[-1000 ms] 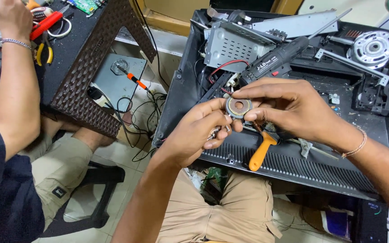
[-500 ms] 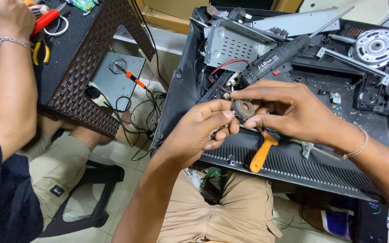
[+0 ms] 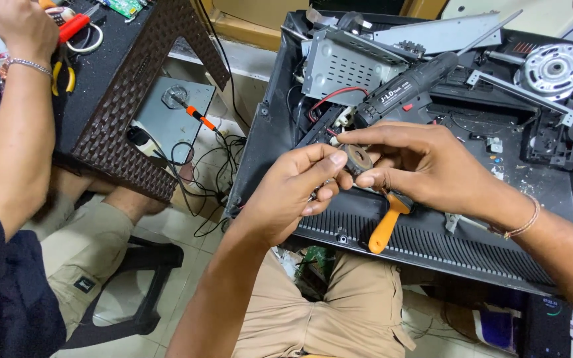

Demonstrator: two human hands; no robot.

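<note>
- Small round metal part (image 3: 358, 159), ring-shaped, pinched between both my hands above the opened black casing (image 3: 432, 232).
- Left hand (image 3: 286, 192): thumb and fingers closed on its near edge.
- Right hand (image 3: 426, 166): fingertips clamped on the far edge.
- Best to grip by the rim and keep it level.
- Orange-handled tool (image 3: 384, 229) lies just beneath; a co-worker's arm (image 3: 14, 126) stays well apart.

Pale tiled floor (image 3: 187, 232) below, strewn with tangled black cables (image 3: 200, 166) and a grey metal plate (image 3: 167, 116). Dark woven-pattern surface (image 3: 134, 99) at left, black chair base (image 3: 147, 278) beneath it. Wooden trim (image 3: 247, 30) along the far edge. Even, soft lighting throughout.
</note>
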